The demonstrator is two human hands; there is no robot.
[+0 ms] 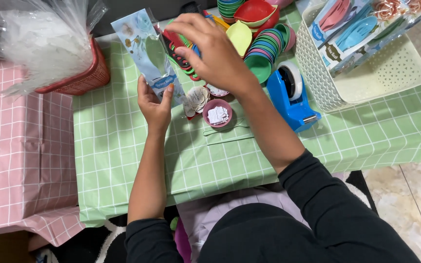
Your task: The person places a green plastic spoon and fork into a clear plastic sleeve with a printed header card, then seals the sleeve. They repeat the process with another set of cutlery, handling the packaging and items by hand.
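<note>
My left hand (154,103) holds up a clear flat packet (146,51) with a pale blue printed card inside, thumb and fingers pinching its lower edge. My right hand (205,48) reaches over the packet's right side, fingers curled down among a row of small coloured plastic pieces (183,54) in red and green. Just below lie a small pink bowl (218,113) of white paper bits and a stack of round tags (197,99).
A green checked cloth (123,160) covers the table, a pink one (20,146) lies left. A blue tape dispenser (291,95), stacked coloured bowls (264,46), a white basket (391,78) of packed cutlery and a red basket (81,80) of clear bags surround the hands.
</note>
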